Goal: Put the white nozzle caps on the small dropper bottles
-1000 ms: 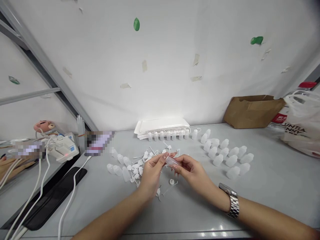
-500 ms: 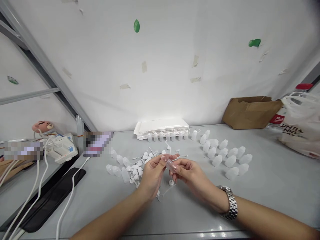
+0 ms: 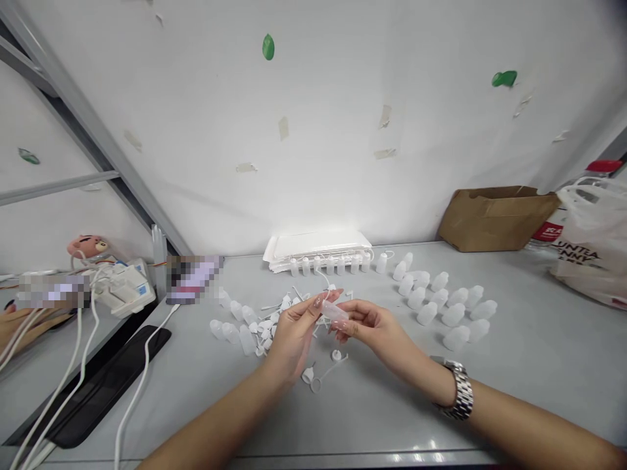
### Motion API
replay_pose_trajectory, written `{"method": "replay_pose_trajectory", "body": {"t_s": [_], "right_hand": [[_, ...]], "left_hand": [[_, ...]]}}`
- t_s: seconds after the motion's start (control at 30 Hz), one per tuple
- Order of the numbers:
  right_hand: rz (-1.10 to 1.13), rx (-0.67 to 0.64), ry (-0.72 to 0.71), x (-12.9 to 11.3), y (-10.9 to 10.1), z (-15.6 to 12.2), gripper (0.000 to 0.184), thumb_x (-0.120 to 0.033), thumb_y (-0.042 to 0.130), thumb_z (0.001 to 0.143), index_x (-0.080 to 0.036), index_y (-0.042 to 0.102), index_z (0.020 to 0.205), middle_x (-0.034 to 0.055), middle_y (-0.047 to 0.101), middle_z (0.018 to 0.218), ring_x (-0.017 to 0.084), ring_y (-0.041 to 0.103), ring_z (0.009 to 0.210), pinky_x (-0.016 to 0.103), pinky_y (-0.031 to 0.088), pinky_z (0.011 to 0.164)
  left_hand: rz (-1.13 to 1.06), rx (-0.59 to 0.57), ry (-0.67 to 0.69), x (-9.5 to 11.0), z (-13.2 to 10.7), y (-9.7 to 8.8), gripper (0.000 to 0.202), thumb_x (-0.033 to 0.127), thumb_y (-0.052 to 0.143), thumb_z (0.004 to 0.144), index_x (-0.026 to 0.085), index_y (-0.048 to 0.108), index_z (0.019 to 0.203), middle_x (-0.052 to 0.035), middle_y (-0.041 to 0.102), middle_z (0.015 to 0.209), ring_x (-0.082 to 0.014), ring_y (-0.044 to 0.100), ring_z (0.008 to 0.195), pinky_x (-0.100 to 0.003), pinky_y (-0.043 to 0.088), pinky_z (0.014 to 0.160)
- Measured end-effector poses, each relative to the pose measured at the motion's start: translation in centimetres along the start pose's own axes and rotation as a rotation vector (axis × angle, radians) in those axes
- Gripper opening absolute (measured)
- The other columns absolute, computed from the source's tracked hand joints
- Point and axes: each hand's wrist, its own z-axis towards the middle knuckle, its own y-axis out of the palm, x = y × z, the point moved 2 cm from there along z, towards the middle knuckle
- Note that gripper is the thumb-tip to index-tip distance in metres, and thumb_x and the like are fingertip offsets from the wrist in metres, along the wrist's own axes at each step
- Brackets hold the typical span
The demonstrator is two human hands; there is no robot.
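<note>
A small translucent squeeze bottle (image 3: 335, 312) lies tilted between my two hands above the table. My left hand (image 3: 296, 334) pinches its upper left end, where a thin white strap loops upward. The thumb and fingers of my right hand (image 3: 369, 321) close on its lower right end. Just below, a white cap (image 3: 336, 355) and a ring-ended strap (image 3: 316, 385) lie on the table, with another cap (image 3: 307, 375) close by. Behind my left hand is a loose heap of white caps (image 3: 267, 329), partly hidden by it.
Loose bottles (image 3: 455, 314) stand or lie in a group at right, and several more (image 3: 230, 331) at left. A row of capped bottles (image 3: 330, 265) lines a white stack (image 3: 321, 245). A cardboard box (image 3: 497, 219), plastic bag (image 3: 595, 248), phone (image 3: 196, 277) and cables surround; another person's hand (image 3: 24, 326) shows at far left.
The bottle has turned more level and shows more between my hands. A white strap now stands up above my left fingers. My right fingers have shifted slightly toward the bottle's lower end.
</note>
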Motion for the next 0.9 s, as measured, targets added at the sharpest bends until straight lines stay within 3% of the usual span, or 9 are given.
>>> {"method": "replay_pose_trajectory", "body": {"t_s": [0.17,0.37,0.53,0.6,0.73,0.9], "right_hand": [[-0.299,0.130,-0.122,0.2,0.1,-0.7,0.017,-0.035,0.063,0.075,-0.019,0.059,0.080,-0.0005,0.062,0.063,0.014,0.057,0.060,0.029,0.044,0.060],[-0.744,0.186,-0.511,0.9,-0.3,-1.2,0.010,-0.023,0.054,0.083,-0.021,0.057,0.092,0.0046,0.061,0.078,0.018,0.056,0.071,0.031,0.044,0.067],[-0.852,0.194,-0.664,1.1,-0.1,-1.4,0.015,-0.020,0.051,0.085,-0.019,0.056,0.099,0.0064,0.061,0.081,0.018,0.055,0.073,0.032,0.045,0.069],[-0.759,0.205,-0.592,0.9,0.0,-1.4,0.012,-0.022,0.053,0.083,-0.018,0.057,0.094,0.0050,0.062,0.078,0.016,0.055,0.070,0.031,0.045,0.067],[-0.429,0.206,-0.254,0.4,0.1,-0.9,0.012,-0.029,0.060,0.078,-0.018,0.060,0.081,0.0002,0.060,0.065,0.013,0.053,0.059,0.027,0.044,0.058],[-0.032,0.065,0.002,-0.1,0.0,-0.3,0.024,-0.037,0.067,0.071,-0.015,0.060,0.066,-0.0010,0.058,0.057,0.010,0.052,0.052,0.024,0.042,0.055]], "left_hand": [[-0.019,0.017,-0.029,-0.4,0.0,0.1,0.029,0.039,0.060,0.077,0.014,0.072,0.084,-0.0111,0.069,0.104,-0.0265,0.051,0.115,-0.038,0.032,0.101],[-0.069,0.015,-0.055,-1.0,-0.2,0.4,0.026,0.033,0.059,0.080,0.014,0.069,0.094,-0.0103,0.067,0.109,-0.0249,0.049,0.117,-0.038,0.033,0.103],[-0.149,-0.058,-0.091,-1.2,-0.2,0.3,0.025,0.030,0.055,0.083,0.014,0.067,0.099,-0.0093,0.059,0.122,-0.0233,0.040,0.125,-0.036,0.032,0.104],[-0.170,-0.078,-0.102,-1.3,-0.1,0.2,0.024,0.030,0.056,0.083,0.015,0.067,0.098,-0.0089,0.059,0.122,-0.0233,0.040,0.125,-0.037,0.031,0.104],[-0.157,-0.096,-0.105,-1.7,0.2,-0.1,0.025,0.032,0.057,0.082,0.015,0.068,0.095,-0.0099,0.059,0.121,-0.0263,0.043,0.121,-0.039,0.033,0.101],[-0.129,-0.146,-0.091,-1.7,0.3,-0.2,0.023,0.033,0.055,0.083,0.015,0.069,0.090,-0.0087,0.062,0.118,-0.0260,0.040,0.124,-0.039,0.029,0.103]]}}
